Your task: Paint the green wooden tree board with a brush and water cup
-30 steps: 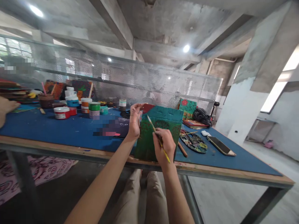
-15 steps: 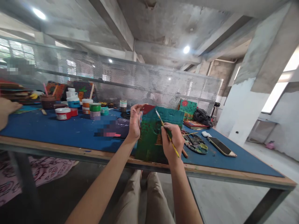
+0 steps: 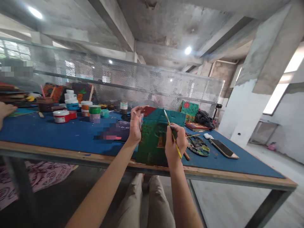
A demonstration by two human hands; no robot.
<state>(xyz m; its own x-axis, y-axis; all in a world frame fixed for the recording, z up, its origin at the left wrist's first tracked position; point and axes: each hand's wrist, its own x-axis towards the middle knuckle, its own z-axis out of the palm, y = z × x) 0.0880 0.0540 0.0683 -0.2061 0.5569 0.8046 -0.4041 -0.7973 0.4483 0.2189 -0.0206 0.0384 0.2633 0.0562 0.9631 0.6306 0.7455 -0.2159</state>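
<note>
A painted board [image 3: 152,136], teal along the top, dark green below and red at its upper left corner, stands tilted at the table's front edge. My left hand [image 3: 136,125] grips its upper left side. In my right hand [image 3: 176,141] is a slim paintbrush [image 3: 168,118] with a yellow handle end, its tip up against the teal band. Just right of that hand lies a paint palette [image 3: 201,148] smeared with colours, a second brush [image 3: 193,136] resting across it. Part of the board's right side is hidden behind my right hand.
Several paint jars [image 3: 95,110] stand at the left of the blue table [image 3: 59,134]. A phone [image 3: 224,148] lies at right, a dark screen [image 3: 123,129] left of the board. Behind are a flower painting [image 3: 191,108] and a perforated metal screen [image 3: 133,84]. Another person's hand [image 3: 7,110] shows far left.
My right hand has shifted the paintbrush tip slightly right along the teal band. My left hand keeps its hold on the board. The whole view has moved a little.
</note>
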